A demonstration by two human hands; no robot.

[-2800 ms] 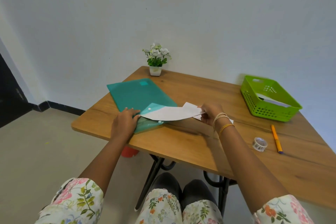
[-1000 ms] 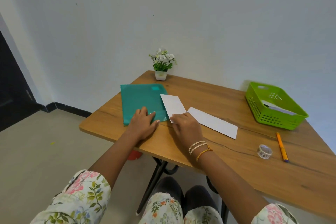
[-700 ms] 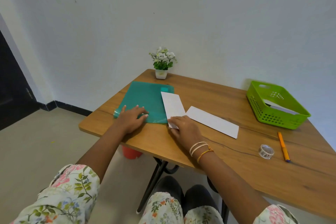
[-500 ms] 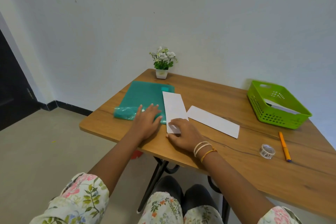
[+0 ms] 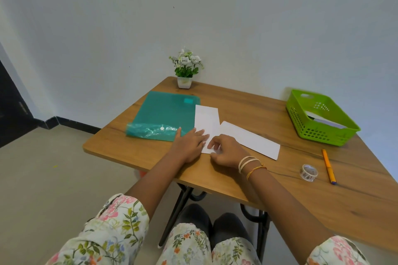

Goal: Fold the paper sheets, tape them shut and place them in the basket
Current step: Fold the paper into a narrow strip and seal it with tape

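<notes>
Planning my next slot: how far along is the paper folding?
Done: the basket already holds white paper. In hand: the left hand lies flat on the near sheet while the right hand works at its near end. Left: folding that sheet and the second sheet, taping with the tape roll, then basketing both.

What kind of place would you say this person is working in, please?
Probably a plain room set up as a small desk workspace: a wooden table against a bare white wall, a potted plant, and stationery, namely a teal folder and tape roll.
</notes>
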